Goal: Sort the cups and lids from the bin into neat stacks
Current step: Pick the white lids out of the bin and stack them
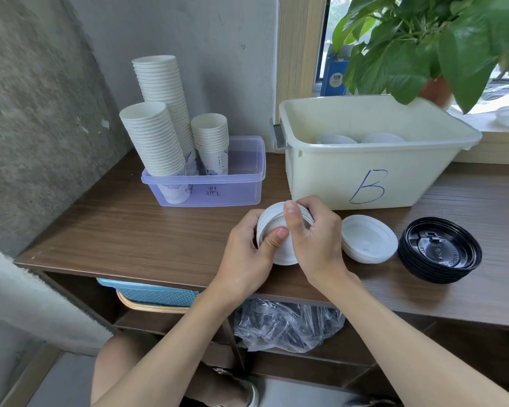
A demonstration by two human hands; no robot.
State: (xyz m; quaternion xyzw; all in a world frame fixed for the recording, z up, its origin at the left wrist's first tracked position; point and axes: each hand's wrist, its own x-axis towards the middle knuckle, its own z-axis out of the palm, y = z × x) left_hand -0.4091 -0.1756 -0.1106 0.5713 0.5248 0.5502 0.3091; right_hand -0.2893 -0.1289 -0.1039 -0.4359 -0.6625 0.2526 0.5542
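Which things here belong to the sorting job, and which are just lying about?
Job: bin marked B, held white lids, left hand, right hand, white lid stack, black lid stack, cup stacks, purple tub.
Lying about: potted plant, plastic bag and blue basket below the tabletop.

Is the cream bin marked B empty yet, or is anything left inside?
Not empty. Two white lids show inside the bin, above its near rim. How much lies below them is hidden by the bin's wall.
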